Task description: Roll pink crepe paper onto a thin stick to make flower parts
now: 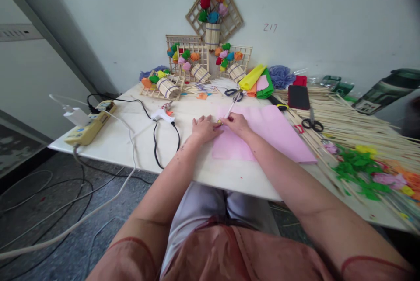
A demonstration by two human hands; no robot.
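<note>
A pink sheet (278,137), paper or thin foam, lies on the white table in front of me. My right hand (239,124) is closed around a slim white pen (232,105), which tilts up and away from the sheet's left part. Beside it my left hand (204,129) lies flat with its fingers stretched out, at the sheet's left edge. A small yellowish round piece (219,122) shows between the two hands; its kind is too small to make out. The pen's tip is hidden by my right hand.
A white glue gun (163,115) and power strip (90,129) with cables stand left. Behind are stick lattices with paper flowers (212,10). Scissors (312,124), a phone (298,97), bamboo sticks (357,119), a bottle (387,91) and green paper scraps (361,169) fill the right.
</note>
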